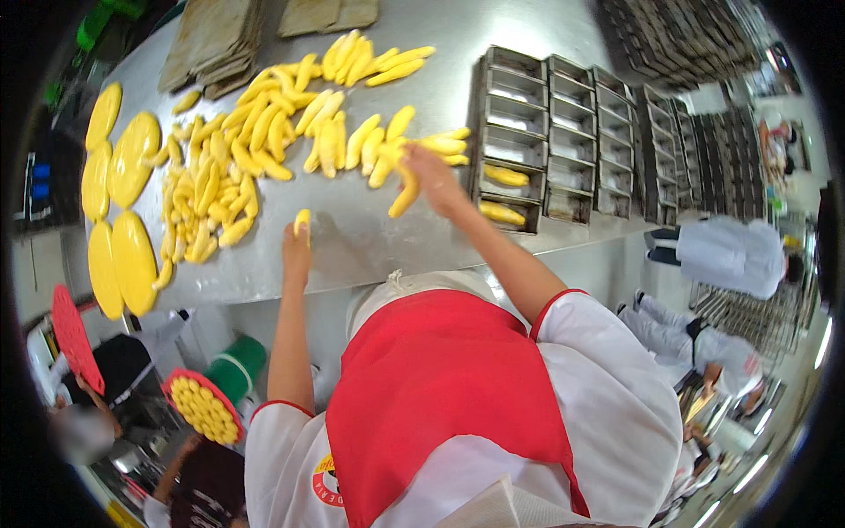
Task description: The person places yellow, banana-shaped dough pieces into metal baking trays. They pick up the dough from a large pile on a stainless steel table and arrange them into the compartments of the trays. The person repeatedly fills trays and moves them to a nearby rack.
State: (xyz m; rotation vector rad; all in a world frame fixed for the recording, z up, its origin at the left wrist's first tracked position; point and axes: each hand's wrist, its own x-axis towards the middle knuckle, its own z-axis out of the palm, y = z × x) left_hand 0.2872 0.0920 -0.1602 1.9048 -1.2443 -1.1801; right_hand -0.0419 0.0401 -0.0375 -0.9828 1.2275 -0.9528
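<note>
From up here I look down on a steel table (370,238) covered with yellow dough rolls. My left hand (296,248) rests near the table's front edge with its fingers curled around 1 short yellow dough piece (302,220), whose tip pokes up above the fingertips. My right hand (433,180) reaches further across the table and grips a long dough roll (406,195) that hangs down and to the left from the closed fingers; it is just off the left side of the baking tins.

The big heap of dough rolls (255,141) spreads from the middle of the table toward the left, with more rolls fanned out near the far edge (370,57). To the right of my right hand stands a block of joined metal loaf tins (572,132). 2 of the front tins already hold a roll each: one (506,176) and one below it (502,213). The other tins I can see look bare.

Along the table's left edge lie flat yellow discs (132,158). Folded brown cloths (216,40) sit at the far left corner. Below the table, at lower left, another person's hand holds a red round tray of small yellow pieces (204,407), and a second red tray (72,339) is beside it. People in white (731,255) are at the right.
</note>
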